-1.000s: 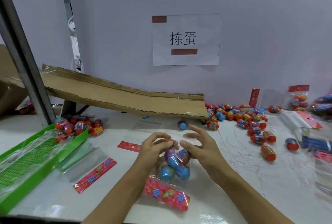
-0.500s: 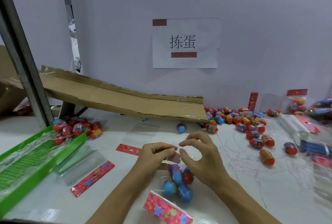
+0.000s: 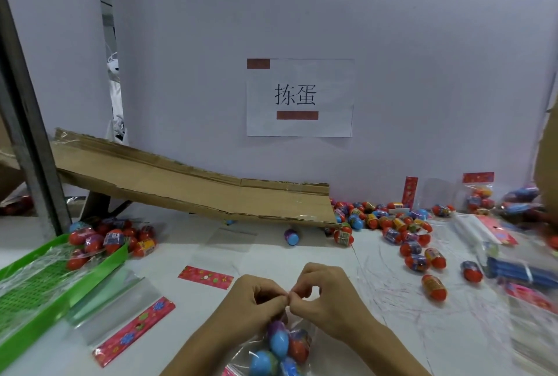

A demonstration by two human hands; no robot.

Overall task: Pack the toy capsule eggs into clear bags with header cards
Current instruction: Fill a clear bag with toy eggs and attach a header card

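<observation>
- Left hand (image 3: 256, 303) and right hand (image 3: 329, 300) are pinched fingertip to fingertip on the open end of a clear bag (image 3: 302, 332); both are nearly closed, and the film is gripped between thumb and fingers.
- Bag is hung just below the hands, near the bottom edge, with several capsule eggs (image 3: 279, 342) inside (blue, purple, red seen).
- Handling judged: film is thin, limp and slippery; eggs are light, hard and prone to rolling, so the mouth is best gripped at both corners, with the load left to hang.
- Bag's header card (image 3: 227, 371) is cut off by the frame; exact egg count cannot be made out.
- Empty bags with pink cards (image 3: 134, 332) are laid flat to the left, beside a green tray (image 3: 60, 294).
- Loose eggs (image 3: 392, 233) are scattered across the table (image 3: 392, 330) to the right; some are blurred.
- Cardboard ramp (image 3: 193, 191) is propped further back; one stray egg (image 3: 291, 236) lies under its lip.
- Finished bag (image 3: 480, 194) is leaned on the wall; a paper sign (image 3: 300, 98) is taped above.
</observation>
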